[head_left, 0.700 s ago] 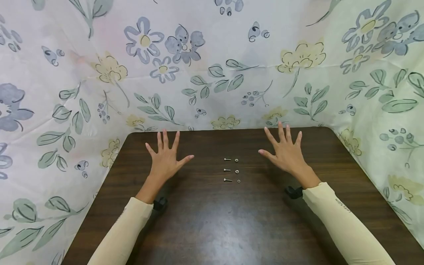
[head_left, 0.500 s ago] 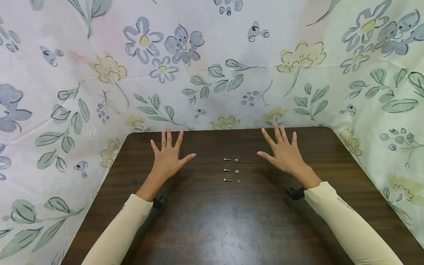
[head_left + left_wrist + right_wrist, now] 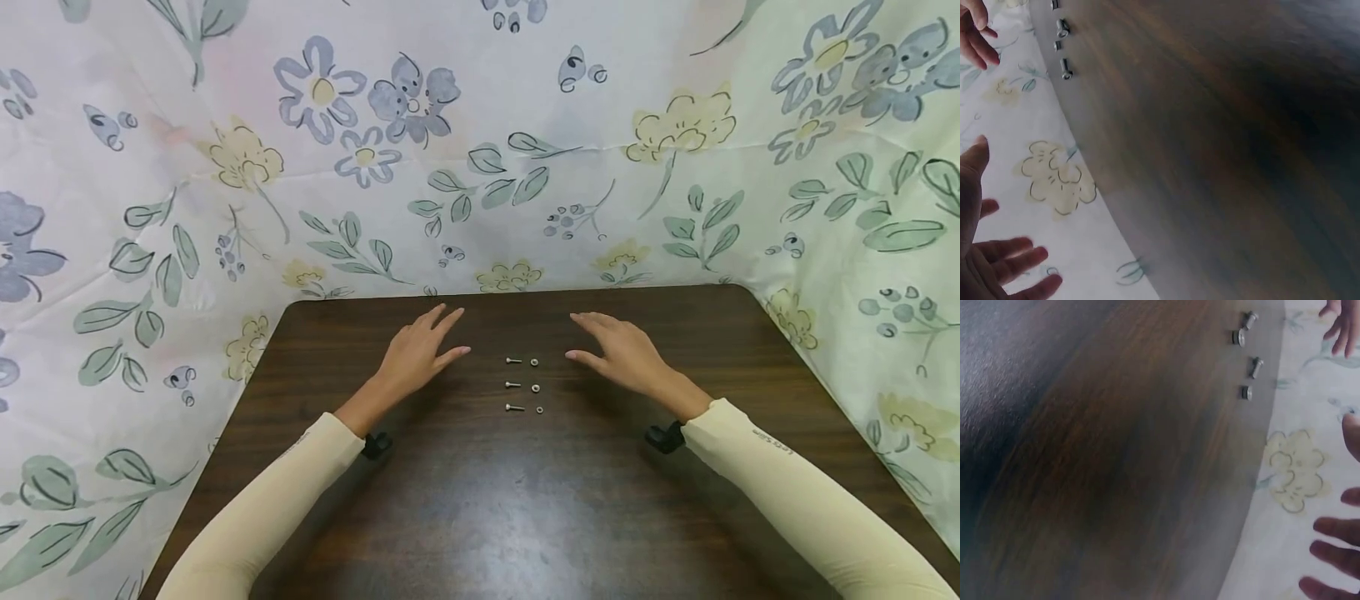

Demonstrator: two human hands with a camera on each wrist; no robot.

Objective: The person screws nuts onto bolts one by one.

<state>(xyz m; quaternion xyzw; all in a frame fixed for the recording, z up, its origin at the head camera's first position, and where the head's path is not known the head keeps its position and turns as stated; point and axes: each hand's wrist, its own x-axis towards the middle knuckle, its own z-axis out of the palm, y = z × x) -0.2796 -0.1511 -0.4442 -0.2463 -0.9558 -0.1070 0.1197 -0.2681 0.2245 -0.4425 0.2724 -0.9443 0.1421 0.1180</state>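
Note:
Three small metal bolts lie in a column on the dark wooden table, among them a far bolt, a middle bolt and a near bolt. Beside each, to the right, sits a nut: far nut, middle nut, near nut. My left hand hovers left of the bolts with fingers extended and thumb apart. On the other side, my right hand hovers right of the nuts, also with extended fingers. Both hold nothing. The right wrist view shows the spread fingers beyond the table edge.
The dark wooden table has rounded far corners. Floral cloth hangs behind it and along both sides. Dark wrist devices, one under the left wrist and one under the right, sit at the sleeve ends.
Both hands have moved inward toward the bolts and nuts, the left one farther. Their widely spread fingers have drawn closer together. The bolts and nuts stay in place.

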